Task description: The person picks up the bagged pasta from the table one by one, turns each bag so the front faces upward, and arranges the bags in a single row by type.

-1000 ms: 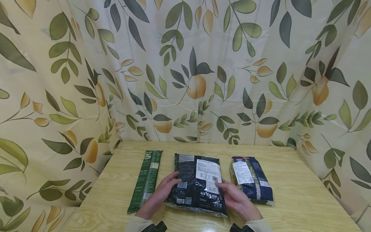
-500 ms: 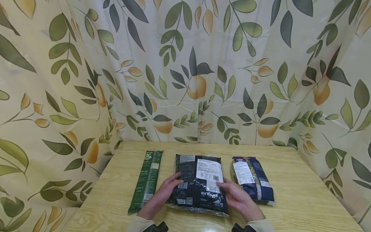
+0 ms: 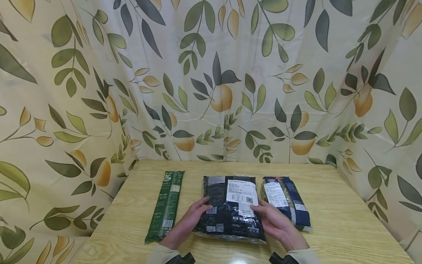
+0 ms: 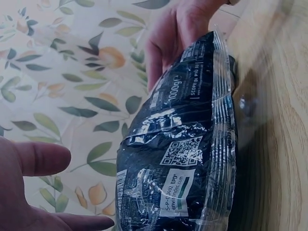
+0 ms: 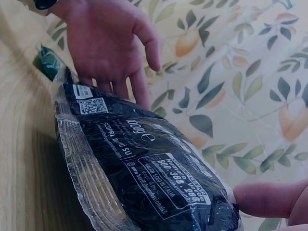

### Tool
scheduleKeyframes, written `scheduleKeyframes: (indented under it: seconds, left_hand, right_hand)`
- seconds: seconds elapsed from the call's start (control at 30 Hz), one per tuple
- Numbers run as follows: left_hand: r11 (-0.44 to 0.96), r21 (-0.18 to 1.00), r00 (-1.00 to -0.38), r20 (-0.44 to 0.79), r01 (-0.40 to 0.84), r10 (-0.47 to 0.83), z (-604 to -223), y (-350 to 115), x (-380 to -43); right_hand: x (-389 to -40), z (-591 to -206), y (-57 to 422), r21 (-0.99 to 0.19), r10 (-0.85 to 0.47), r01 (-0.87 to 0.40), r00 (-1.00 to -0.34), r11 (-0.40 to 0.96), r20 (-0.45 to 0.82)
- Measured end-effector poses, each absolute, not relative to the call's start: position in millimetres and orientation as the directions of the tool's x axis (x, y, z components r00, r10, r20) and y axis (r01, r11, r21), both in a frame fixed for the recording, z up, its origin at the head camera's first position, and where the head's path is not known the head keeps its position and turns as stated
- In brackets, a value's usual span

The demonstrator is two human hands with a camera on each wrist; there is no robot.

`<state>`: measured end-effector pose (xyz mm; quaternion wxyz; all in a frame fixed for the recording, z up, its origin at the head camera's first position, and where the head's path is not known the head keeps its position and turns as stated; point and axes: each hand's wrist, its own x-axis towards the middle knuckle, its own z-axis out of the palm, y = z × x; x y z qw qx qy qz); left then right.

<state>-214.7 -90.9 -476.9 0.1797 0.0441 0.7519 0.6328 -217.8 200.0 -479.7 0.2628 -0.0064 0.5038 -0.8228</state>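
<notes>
Background: one curtain (image 3: 280, 84) printed with leaves and fruit, filling the upper frame and both sides. Below it, one pale wood-grain surface (image 3: 336, 205). Packets counted: three.

Item one, a green packet (image 3: 166, 205), long and narrow, lies lower left of centre. Item two, a black bag (image 3: 228, 211), the largest, sits at lower centre between the hands, printed "1000g", with one large white label (image 3: 243, 191) on its upper face. Whether its whole underside meets the surface cannot be told. Item three, a blue packet (image 3: 292, 203), lies to the right of the bag, also bearing one large white label.

Hands counted: two, both at the bag. Left hand (image 3: 189, 220): fingers extended against the bag's left side, thumb spread clear of them; no grip seen. Right hand (image 3: 279, 224): thumb touching the bag's right edge, other fingers partly hidden by it; how far they bend cannot be told. Two cream sleeves (image 3: 161, 255) enter at the bottom edge.
</notes>
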Motion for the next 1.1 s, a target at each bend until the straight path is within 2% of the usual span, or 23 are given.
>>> scheduleKeyframes:
  seconds: [0.53,1.1]
  left_hand:
    - [0.147,0.973,-0.928,-0.217,-0.179,0.303,-479.0,-75.9,-215.1]
    - [0.022,0.985,-0.902,-0.166,-0.172,0.399,-482.0,-67.8,-211.4]
  right_hand:
    - [-215.7,-465.0,214.4,-0.865,-0.403,0.419,-0.868,-0.278,-0.291]
    - [-209.4,-450.5,217.5,-0.935,-0.23,0.322,-0.931,-0.148,-0.284]
